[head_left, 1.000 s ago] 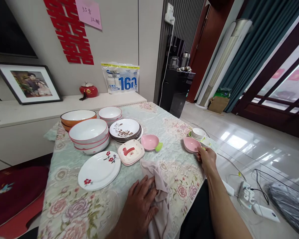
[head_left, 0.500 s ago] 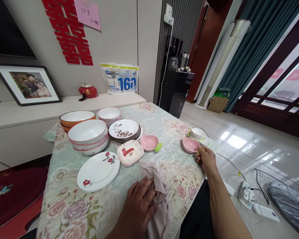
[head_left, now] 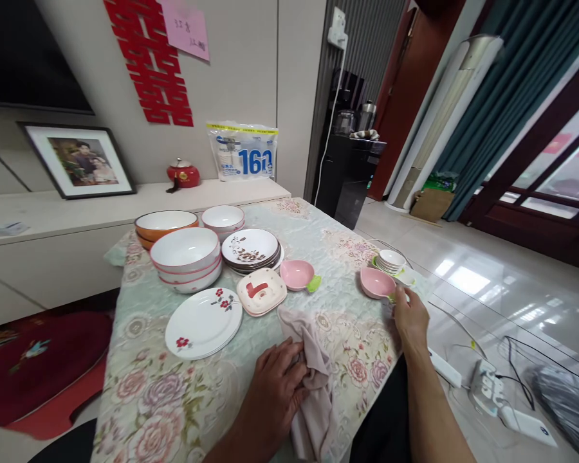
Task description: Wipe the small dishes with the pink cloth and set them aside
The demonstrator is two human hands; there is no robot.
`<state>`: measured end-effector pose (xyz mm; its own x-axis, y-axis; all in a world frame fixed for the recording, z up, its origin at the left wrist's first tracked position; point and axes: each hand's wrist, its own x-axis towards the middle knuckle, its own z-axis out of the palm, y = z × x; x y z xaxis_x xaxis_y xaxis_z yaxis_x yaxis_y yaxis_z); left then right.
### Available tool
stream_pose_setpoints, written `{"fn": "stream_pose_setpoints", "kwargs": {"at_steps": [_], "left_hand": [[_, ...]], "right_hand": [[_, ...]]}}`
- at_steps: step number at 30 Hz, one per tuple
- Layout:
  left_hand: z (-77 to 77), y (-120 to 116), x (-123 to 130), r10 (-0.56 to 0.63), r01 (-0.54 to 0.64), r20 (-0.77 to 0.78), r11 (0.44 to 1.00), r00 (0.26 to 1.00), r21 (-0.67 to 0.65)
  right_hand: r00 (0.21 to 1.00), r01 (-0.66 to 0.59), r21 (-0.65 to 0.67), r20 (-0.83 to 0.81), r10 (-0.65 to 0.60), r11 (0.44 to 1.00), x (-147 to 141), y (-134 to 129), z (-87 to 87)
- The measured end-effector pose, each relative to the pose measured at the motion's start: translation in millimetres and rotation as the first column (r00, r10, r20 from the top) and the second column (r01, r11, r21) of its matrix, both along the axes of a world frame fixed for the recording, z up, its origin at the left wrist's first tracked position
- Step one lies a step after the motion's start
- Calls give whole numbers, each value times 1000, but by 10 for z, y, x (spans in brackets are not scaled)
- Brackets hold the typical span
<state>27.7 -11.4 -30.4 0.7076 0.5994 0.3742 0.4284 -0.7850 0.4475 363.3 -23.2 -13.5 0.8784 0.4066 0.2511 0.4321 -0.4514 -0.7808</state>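
My left hand [head_left: 280,379] rests on the table with fingers curled over a crumpled pale pink cloth [head_left: 313,392], gripping its left side. At the table's right edge, my right hand [head_left: 410,315] pinches the green leaf-like handle of a pink bowl [head_left: 377,283], which sits at the table surface; its fingertips are partly hidden. A similar pink bowl [head_left: 296,275] with a green handle stands beyond the cloth. Beside it lie small squarish plates [head_left: 262,291] with a red pattern. Stacked small white bowls [head_left: 392,260] stand just behind the held bowl.
White oval plates [head_left: 204,323] with red flowers, large white bowls [head_left: 186,251], orange bowls [head_left: 166,220] and brown-patterned plates [head_left: 249,247] crowd the left of the flowered tablecloth [head_left: 145,386]. A power strip [head_left: 486,386] and cables lie on the floor at right.
The view has turned slightly left, so everything sits further right. My right hand stays at the pink bowl's handle, its fingers shifted a little. My left hand remains on the cloth.
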Motion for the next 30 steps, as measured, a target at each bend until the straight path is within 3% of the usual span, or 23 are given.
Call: {"fn": "stream_pose_setpoints", "kwargs": {"at_steps": [3, 5, 7, 9, 11, 13, 17, 22, 30], "left_hand": [[85, -15, 5, -9, 8, -11, 997, 1000, -78], [149, -20, 6, -4, 2, -17, 992, 1000, -127], [197, -22, 3, 0, -4, -20, 984, 1000, -177], [222, -23, -11, 0, 0, -3, 973, 1000, -230], [223, -23, -36, -9, 18, 34, 963, 999, -270], [201, -19, -68, -18, 42, 84, 955, 996, -294], [117, 0, -113, 14, 56, 203, 942, 979, -332], [71, 44, -85, 157, -13, 291, 896, 944, -443], [241, 106, -96, 332, 34, 414, 745, 847, -667]], "right_hand": [[988, 119, 26, 94, -121, 993, -219, -86, 54], [976, 73, 104, 195, -93, 992, -403, -90, 85], [975, -159, 109, 174, 139, 981, -592, -17, 104], [932, -363, 116, 65, 358, 924, -764, 144, 108], [846, -484, 173, -160, 509, 858, -903, 369, 98], [735, -535, 229, -349, 581, 813, -1004, 614, 83], [597, -580, 266, -504, 624, 770, -1111, 983, 70], [457, -600, 334, -604, 653, 727, -1158, 1118, 76], [446, -427, 496, -612, 653, 756, -1120, 1038, 37]]}}
